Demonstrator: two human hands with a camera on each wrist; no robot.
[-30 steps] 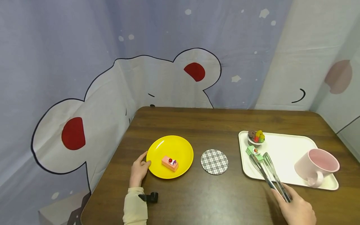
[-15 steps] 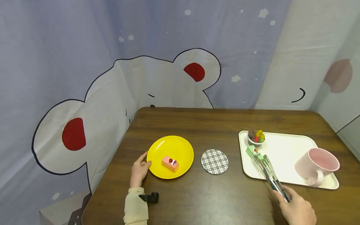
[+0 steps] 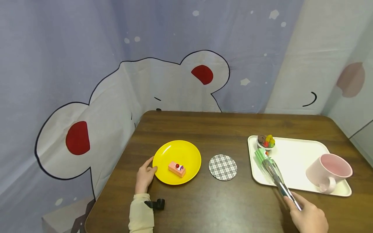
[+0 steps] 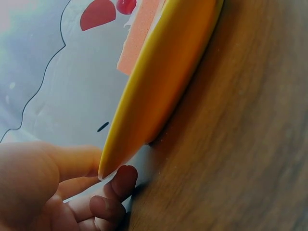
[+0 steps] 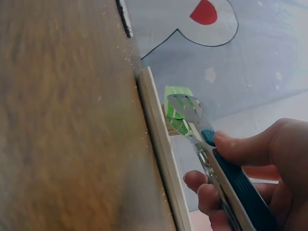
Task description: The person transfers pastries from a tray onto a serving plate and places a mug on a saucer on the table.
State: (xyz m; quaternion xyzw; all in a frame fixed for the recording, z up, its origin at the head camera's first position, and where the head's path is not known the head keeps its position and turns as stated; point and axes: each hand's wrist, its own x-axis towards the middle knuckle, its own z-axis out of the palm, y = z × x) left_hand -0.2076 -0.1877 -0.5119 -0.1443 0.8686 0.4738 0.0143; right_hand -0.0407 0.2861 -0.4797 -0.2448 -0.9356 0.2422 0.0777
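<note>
My left hand pinches the left rim of a yellow plate; in the left wrist view the thumb meets the rim and the other fingers curl beneath it. A pink toy cake slice with a red cherry sits on the plate. My right hand grips metal tongs with teal handles. The tongs are squeezed together, their tips around a green toy cake slice over the tray's left end. The slice looks tilted, and the tips partly cover it.
The white tray also bears a toy cupcake with fruit, just behind the green slice, and a pink mug at its right end. A round checked coaster lies between plate and tray. A printed curtain stands behind the table.
The tongs, spread apart a second ago, have come together on the green cake slice, which has tilted and shifted slightly. My left hand and the plate have stayed put.
</note>
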